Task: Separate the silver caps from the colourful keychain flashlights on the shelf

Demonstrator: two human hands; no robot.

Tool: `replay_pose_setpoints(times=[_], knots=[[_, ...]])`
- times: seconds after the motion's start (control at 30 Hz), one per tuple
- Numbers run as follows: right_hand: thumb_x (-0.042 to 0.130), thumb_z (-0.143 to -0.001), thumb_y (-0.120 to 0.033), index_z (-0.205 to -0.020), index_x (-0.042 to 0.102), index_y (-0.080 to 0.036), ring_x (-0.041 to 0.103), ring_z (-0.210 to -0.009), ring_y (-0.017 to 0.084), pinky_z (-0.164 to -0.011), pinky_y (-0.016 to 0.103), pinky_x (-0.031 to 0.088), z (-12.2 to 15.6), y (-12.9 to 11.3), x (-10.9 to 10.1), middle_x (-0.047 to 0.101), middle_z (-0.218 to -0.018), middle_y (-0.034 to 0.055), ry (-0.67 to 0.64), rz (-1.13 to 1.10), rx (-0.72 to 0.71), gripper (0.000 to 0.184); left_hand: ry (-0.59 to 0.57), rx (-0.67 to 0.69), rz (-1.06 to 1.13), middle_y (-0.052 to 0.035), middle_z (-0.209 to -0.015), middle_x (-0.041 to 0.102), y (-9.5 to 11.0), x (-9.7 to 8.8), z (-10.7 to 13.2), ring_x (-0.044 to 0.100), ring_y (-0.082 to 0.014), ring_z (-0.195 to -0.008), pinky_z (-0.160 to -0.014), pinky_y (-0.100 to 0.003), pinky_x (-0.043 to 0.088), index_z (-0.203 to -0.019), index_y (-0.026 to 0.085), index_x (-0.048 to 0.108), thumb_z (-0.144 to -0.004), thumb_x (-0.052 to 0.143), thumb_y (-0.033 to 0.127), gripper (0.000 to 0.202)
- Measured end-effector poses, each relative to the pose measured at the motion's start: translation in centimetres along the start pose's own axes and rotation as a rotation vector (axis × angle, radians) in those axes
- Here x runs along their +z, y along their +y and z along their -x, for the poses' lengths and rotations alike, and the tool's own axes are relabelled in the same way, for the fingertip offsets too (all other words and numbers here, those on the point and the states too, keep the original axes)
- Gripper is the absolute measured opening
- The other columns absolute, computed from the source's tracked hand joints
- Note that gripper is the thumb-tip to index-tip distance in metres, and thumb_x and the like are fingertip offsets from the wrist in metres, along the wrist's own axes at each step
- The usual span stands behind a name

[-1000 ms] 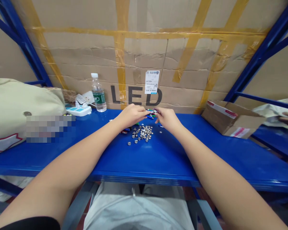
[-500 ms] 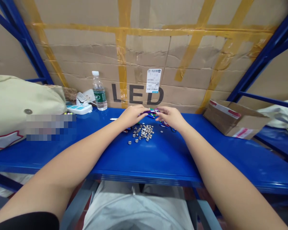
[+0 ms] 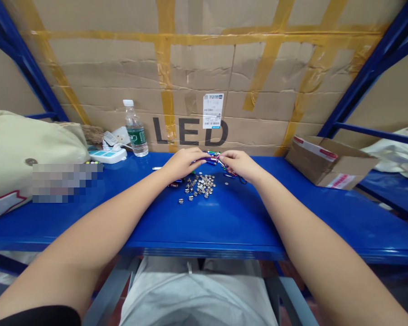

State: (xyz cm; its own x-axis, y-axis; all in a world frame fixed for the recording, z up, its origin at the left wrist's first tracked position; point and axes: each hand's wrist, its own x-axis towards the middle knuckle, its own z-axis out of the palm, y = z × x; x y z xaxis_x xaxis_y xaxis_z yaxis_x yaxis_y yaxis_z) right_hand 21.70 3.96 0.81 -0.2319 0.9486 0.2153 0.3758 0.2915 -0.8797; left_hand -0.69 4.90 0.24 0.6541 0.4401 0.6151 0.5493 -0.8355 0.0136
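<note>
My left hand [image 3: 183, 163] is closed around one end of a slim purple tube [image 3: 210, 159], which looks like a small keychain flashlight. The fingertips of my right hand [image 3: 240, 165] pinch its other end, by a shiny metal ring or clip. Just in front of my hands lies a pile of small silver button cells [image 3: 204, 184], a few of them strayed to the sides. More coloured tubes [image 3: 211, 153], green and blue, lie behind my fingers and are partly hidden. Dark cord loops and clips [image 3: 236, 177] are under my right hand.
On the blue table [image 3: 204, 226], a water bottle [image 3: 136, 131] stands beside a white power strip [image 3: 108, 155] at the back left. A pale bag [image 3: 30, 145] fills the left side. An open cardboard box [image 3: 326, 160] sits right. A large taped carton [image 3: 129, 68] walls the back.
My right fingertips have closed in on the end of the purple tube, where they were more loosely spread before. My left hand keeps its hold. The view has shifted slightly.
</note>
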Motion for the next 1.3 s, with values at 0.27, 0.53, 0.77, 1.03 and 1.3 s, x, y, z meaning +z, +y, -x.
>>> replay_pose_setpoints(times=[0.27,0.53,0.77,1.03,1.3], knots=[[0.053,-0.087,-0.03,-0.075,0.06,-0.018,0.046,-0.05,0.011,-0.048,0.023,0.038,-0.28,0.35,0.24,0.057,-0.058,0.0009,0.056,0.17,-0.071,0.018,0.0,0.043,0.036,-0.0062,-0.101,0.067,-0.31,-0.11,-0.11,0.062,-0.0158,-0.092,-0.083,-0.031,0.049,-0.119,0.022,0.064,-0.094,0.052,0.025,0.027],[0.046,-0.092,-0.032,-0.077,0.052,-0.02,0.046,-0.049,0.012,-0.048,0.024,0.038,-0.24,0.22,0.31,0.053,-0.055,-0.0002,0.029,0.179,-0.102,0.02,0.035,-0.004,0.085,-0.007,-0.104,0.069,-0.05,-0.41,-0.23,0.064,-0.0164,-0.096,-0.087,-0.032,0.049,-0.115,0.02,0.065,-0.094,0.053,0.024,0.025],[0.045,-0.092,-0.029,-0.077,0.051,-0.02,0.054,-0.064,0.014,-0.058,0.025,0.041,-0.23,-0.13,-0.08,0.062,-0.073,0.0027,-0.024,0.403,-0.116,0.018,0.068,-0.057,0.056,-0.0068,-0.105,0.069,0.16,0.08,-0.14,0.063,-0.0173,-0.098,-0.088,-0.034,0.049,-0.113,0.019,0.065,-0.094,0.053,0.025,0.024],[0.046,-0.091,-0.029,-0.103,0.058,-0.019,0.061,-0.09,0.021,-0.078,0.03,0.045,0.15,0.08,0.1,0.068,-0.105,0.0081,-0.148,0.551,-0.255,0.02,0.084,-0.074,0.013,-0.0074,-0.104,0.069,0.17,-0.24,-0.15,0.064,-0.0186,-0.096,-0.087,-0.034,0.05,-0.111,0.017,0.065,-0.093,0.052,0.024,0.023],[0.033,-0.095,-0.033,-0.11,0.056,-0.014,0.061,-0.098,0.028,-0.079,0.035,0.044,0.16,-0.22,0.5,0.064,-0.115,0.0168,-0.099,0.742,-0.155,0.033,0.07,-0.112,-0.014,-0.0066,-0.105,0.069,0.38,-0.31,-0.25,0.063,-0.0184,-0.098,-0.088,-0.034,0.049,-0.11,0.018,0.065,-0.094,0.05,0.025,0.023]])
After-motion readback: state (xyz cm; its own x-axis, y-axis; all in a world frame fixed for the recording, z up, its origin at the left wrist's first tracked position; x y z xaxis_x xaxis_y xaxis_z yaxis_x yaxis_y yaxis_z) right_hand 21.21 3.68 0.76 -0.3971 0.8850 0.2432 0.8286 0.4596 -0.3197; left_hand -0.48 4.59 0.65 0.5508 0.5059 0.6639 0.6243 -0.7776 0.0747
